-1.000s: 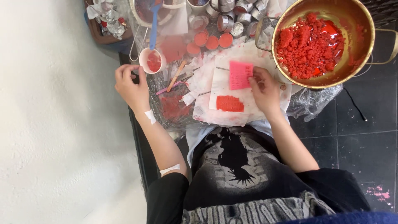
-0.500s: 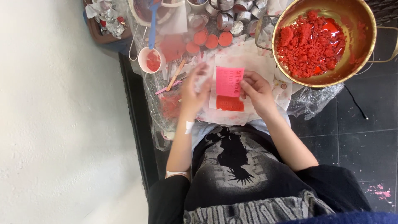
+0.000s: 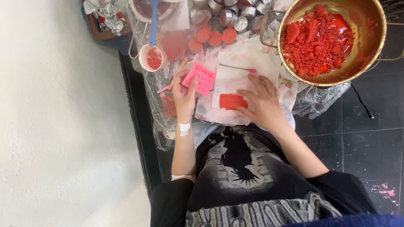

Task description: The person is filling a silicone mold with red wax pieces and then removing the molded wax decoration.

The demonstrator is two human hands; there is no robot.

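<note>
Head view, looking straight down onto a lap and a cluttered work surface covered in clear plastic sheeting (image 3: 313, 105).

Left hand (image 3: 184, 90) raised over the left part of the sheeting, thumb and fingers pinched on a small pink rectangular mould (image 3: 199, 78), tilted, its ribbed face up. White plaster strip (image 3: 184, 128) across the left wrist.

Right hand (image 3: 263, 103) flat on a white paper sheet (image 3: 240, 71), fingers spread fairly wide, gripping nothing, fingertips touching the right edge of a red pressed slab (image 3: 232, 101) lying on that paper, just right of the mould.

Thin stick with a pink tip (image 3: 237, 67) on the paper above the right hand. Large brass bowl (image 3: 374, 46) at upper right, holding red crumbly material (image 3: 313, 40). Small white cup (image 3: 150, 58) with red bits at upper left, blue handle (image 3: 154, 21) above it. Three filled round orange-red tins (image 3: 215, 37) beyond the mould, empty metal tins (image 3: 235, 14) behind them. Black tiled floor (image 3: 370, 143) at right, pale wall (image 3: 54, 113) at left.
</note>
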